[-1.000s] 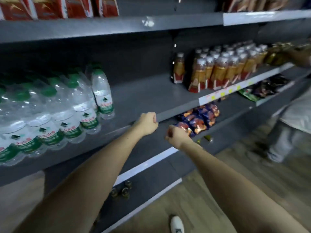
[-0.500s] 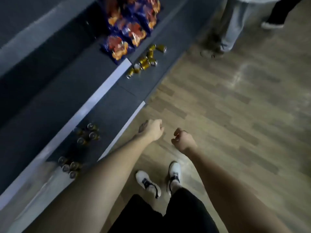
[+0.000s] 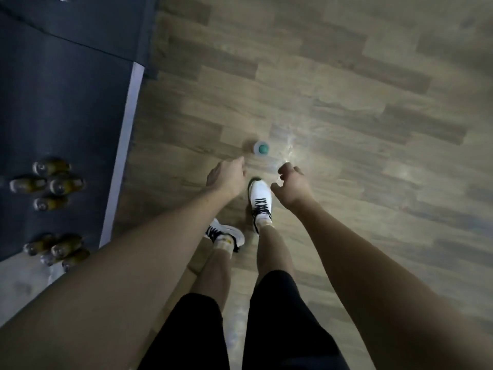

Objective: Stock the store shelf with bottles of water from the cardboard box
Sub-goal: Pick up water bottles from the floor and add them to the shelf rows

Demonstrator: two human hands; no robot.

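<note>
From the head camera, looking straight down: my left hand point(image 3: 226, 178) hangs over the wooden floor point(image 3: 346, 102) with its fingers loosely curled and nothing in them; my right hand point(image 3: 292, 186) hangs beside it, just apart, thumb and fingers half curled around empty air, likewise holding nothing; both forearms reach in from the bottom corners of the view. A water bottle point(image 3: 261, 148) with a green cap stands upright on the floor just beyond my two hands, seen from above so that little more than its cap and shoulders shows; neither hand touches it; pale glare lies on the boards to its right. Between my wrists my right white shoe point(image 3: 261, 198) with black laces is planted forward, its toe close to the bottle; my left white shoe point(image 3: 226, 233) sits further back, partly hidden under my left forearm; black shorts point(image 3: 280, 329) fill the lower middle. At the left edge runs the dark bottom shelf point(image 3: 66, 102) of the store unit, edged by a pale strip point(image 3: 122, 161); on it stand two small clusters of amber drink bottles point(image 3: 50, 182), one group of four and a second group nearer me, their count blurred; the cardboard box is not in view, and the picture is soft with motion throughout.
</note>
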